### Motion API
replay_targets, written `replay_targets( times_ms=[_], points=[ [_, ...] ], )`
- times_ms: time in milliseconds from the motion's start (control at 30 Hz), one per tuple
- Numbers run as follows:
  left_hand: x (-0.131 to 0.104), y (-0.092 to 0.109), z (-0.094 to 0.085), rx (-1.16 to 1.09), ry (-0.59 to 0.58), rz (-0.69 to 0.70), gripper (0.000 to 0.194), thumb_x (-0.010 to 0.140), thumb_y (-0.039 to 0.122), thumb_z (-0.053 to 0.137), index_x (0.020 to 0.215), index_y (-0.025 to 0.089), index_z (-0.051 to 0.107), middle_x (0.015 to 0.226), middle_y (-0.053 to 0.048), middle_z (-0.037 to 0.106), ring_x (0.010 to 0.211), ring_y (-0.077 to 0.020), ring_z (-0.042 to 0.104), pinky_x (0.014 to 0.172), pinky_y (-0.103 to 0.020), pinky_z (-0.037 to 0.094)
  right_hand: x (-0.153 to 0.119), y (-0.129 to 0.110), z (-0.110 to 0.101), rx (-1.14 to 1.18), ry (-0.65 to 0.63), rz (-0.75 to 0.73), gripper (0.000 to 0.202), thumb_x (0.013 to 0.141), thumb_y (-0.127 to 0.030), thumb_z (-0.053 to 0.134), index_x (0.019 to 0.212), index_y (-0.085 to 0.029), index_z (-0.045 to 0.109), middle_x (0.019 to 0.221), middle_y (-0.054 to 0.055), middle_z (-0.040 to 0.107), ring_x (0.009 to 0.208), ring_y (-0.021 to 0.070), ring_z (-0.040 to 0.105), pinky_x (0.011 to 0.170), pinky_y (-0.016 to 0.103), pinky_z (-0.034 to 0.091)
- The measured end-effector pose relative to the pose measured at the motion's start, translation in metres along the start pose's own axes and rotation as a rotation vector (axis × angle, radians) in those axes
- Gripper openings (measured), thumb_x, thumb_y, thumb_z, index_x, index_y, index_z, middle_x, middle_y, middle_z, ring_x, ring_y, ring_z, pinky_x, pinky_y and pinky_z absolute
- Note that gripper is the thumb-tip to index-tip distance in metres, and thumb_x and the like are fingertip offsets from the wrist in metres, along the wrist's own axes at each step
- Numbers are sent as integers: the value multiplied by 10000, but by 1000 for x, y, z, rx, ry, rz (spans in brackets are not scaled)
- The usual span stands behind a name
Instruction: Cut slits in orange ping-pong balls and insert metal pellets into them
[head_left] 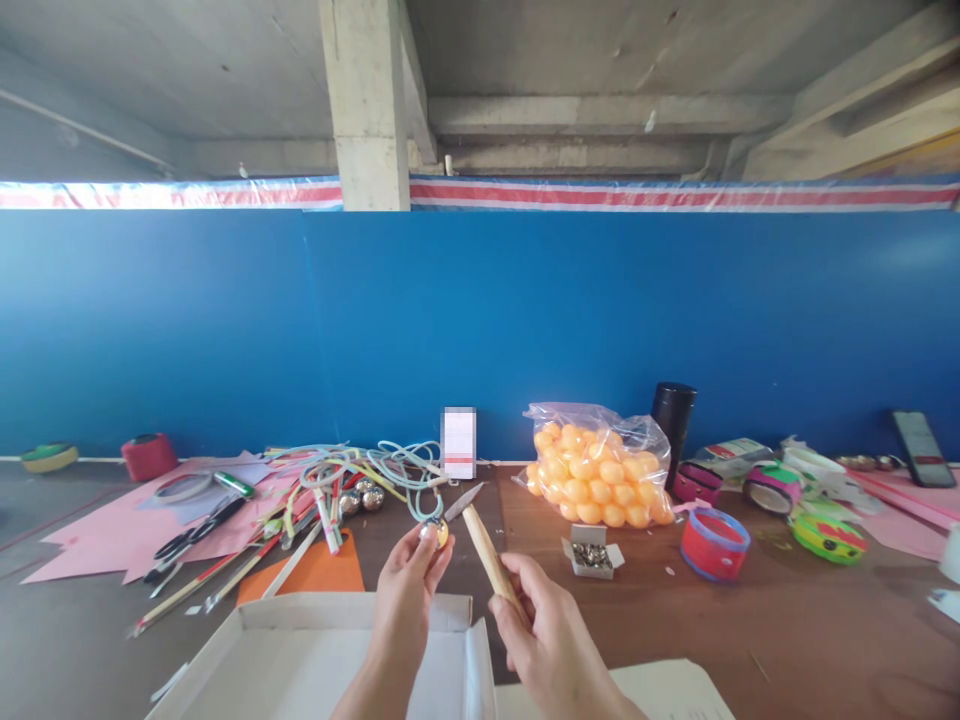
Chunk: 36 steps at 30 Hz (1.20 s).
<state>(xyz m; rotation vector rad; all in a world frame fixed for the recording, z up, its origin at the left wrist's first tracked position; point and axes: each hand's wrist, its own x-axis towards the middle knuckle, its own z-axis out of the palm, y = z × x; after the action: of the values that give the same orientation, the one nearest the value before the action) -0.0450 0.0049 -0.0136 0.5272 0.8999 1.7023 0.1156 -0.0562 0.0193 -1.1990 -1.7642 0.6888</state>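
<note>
From far off, I see my left hand (pixel 405 590) pinching a shiny round metal ball (pixel 436 537), low in the frame's middle. My right hand's (pixel 544 622) fingers (pixel 525 575) wrap a tan wooden-handled tool (pixel 486 548), just beside it.

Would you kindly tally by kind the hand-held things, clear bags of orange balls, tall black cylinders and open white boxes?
Shiny metallic ball in left hand: 1
Wooden-handled metal tool in right hand: 1
Clear plastic bag of orange balls: 1
Tall black cylinder: 1
Open white boxes (large shallow box, small box of metal pieces): 2
Total: 6
</note>
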Motion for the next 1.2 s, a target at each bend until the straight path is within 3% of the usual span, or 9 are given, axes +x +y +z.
replay_targets(
  times_ms=[1200],
  points=[
    [2, -2, -1, -30, 33, -10, 177, 701, 183, 673, 852, 108, 621, 920, -80, 652, 867, -197, 658, 902, -338, 484, 0, 4, 3, -45, 13, -17, 199, 828, -212, 441, 1018, -217, 497, 707, -21, 577, 623, 145, 582, 579, 221, 451]
  ],
)
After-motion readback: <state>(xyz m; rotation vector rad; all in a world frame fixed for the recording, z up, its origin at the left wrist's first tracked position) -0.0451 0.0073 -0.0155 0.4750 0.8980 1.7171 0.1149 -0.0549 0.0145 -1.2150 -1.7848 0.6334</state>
